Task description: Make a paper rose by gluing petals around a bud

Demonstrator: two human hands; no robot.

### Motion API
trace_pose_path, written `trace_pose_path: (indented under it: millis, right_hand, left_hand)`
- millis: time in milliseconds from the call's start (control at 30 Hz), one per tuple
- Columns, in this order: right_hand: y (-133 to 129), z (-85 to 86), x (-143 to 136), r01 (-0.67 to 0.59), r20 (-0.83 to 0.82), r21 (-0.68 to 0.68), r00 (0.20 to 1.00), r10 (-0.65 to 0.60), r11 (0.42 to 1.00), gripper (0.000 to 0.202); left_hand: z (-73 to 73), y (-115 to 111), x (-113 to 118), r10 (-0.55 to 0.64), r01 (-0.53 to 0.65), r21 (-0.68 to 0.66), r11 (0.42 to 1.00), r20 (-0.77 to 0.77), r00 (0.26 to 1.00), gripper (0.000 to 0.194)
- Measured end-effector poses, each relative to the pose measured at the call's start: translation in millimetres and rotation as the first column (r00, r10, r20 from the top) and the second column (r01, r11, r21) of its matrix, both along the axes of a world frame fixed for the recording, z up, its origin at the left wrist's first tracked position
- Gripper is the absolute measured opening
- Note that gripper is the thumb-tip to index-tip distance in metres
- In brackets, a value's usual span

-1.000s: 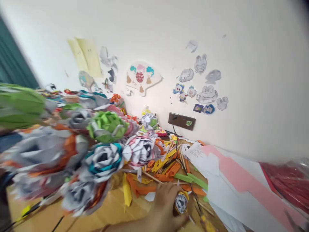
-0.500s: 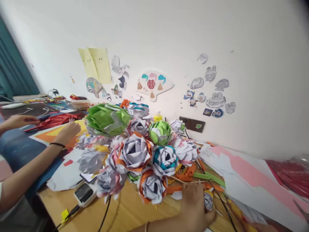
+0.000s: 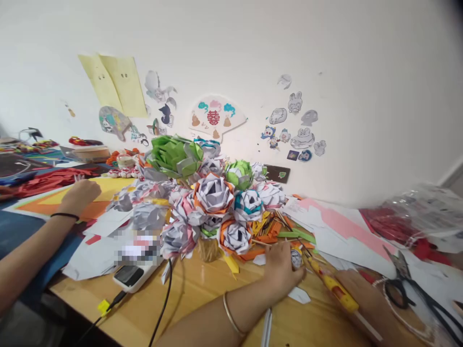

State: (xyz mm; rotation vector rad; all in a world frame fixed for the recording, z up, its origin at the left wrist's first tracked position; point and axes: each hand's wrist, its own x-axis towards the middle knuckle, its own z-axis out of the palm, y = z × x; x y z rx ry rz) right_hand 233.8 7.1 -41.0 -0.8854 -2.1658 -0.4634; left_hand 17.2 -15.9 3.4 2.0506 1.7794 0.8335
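Can count one pair of scissors (image 3: 402, 271), one yellow tool (image 3: 334, 286) and one small flower (image 3: 296, 258) toward near right; one white device (image 3: 134, 278) near left; two green flowers (image 3: 175, 156), two orange-edged flowers (image 3: 214, 193), perhaps fifteen altogether given overlap, in the middle; one fan (image 3: 217, 118) and two yellow sheets (image 3: 125, 86) on the far wall (image 3: 231, 48).

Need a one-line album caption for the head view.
Left hand holding a small paper flower, right hand with a yellow tool, beside a bunch of larger paper flowers.

Left hand (image 3: 282, 266) gripping small paper flower (image 3: 296, 259), lower right of centre, right hand (image 3: 367, 296) holding yellow pen-shaped tool (image 3: 336, 289), lower right, scissors (image 3: 402, 274) toward right edge, folded-paper flowers (image 3: 214, 193) massed mid-frame
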Motion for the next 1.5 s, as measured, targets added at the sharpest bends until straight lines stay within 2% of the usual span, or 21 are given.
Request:
trace_pose_path:
  millis: [33, 167, 267, 467, 633, 800, 967, 1200, 1500]
  right_hand:
    - [-1.4, 5.0, 0.6, -0.035, 0.086, 0.007, 0.996, 0.034, 0.999, 0.03]
    - [-6.2, 16.2, 1.6, 0.005, 0.161, 0.136, 0.987, -0.027, 0.991, 0.038]
    - [-9.1, 15.6, -1.1, 0.134, 0.215, 0.083, 0.965, -0.15, 0.987, 0.036]
    - [-11.0, 18.1, -7.0, 0.17, 0.19, 0.087, 0.964, -0.184, 0.982, 0.042]
    - [-14.2, 23.6, -7.2, 0.145, 0.216, 0.052, 0.964, -0.153, 0.988, 0.038]
    - [-18.9, 26.4, -10.6, 0.173, 0.195, 0.066, 0.964, -0.183, 0.983, 0.04]
    - [-18.2, 27.3, -12.7, 0.132, 0.14, 0.074, 0.98, -0.141, 0.989, 0.036]
    - [-22.1, 32.9, -14.4, 0.059, 0.11, 0.02, 0.992, -0.061, 0.998, 0.04]
    - [-16.2, 25.1, -12.0, 0.046, 0.074, 0.063, 0.996, -0.05, 0.997, 0.036]
  left_hand:
    - [-0.8, 0.0, 0.2, -0.004, 0.004, 0.012, 1.0, 0.001, 1.0, 0.04]
    - [-4.1, 1.3, 1.0, -0.005, 0.005, 0.06, 0.998, 0.0, 1.0, 0.041]
    - [-5.4, 3.7, 1.0, -0.01, 0.011, 0.087, 0.996, -0.011, 1.0, 0.04]
    - [-4.7, 6.8, 0.1, -0.02, 0.025, 0.115, 0.993, -0.042, 0.999, 0.04]
    - [-6.4, 9.1, 0.9, -0.012, 0.019, 0.152, 0.988, -0.046, 0.999, 0.039]
    - [-8.5, 10.4, 1.0, -0.004, 0.013, 0.201, 0.98, -0.047, 0.999, 0.043]
    - [-7.0, 9.2, 0.2, -0.028, 0.041, 0.244, 0.969, -0.055, 0.998, 0.047]
    - [-4.5, 7.1, 0.5, -0.059, 0.079, 0.294, 0.952, -0.076, 0.995, 0.038]
    - [-8.7, 9.6, -0.3, -0.058, 0.084, 0.324, 0.942, -0.091, 0.994, 0.035]
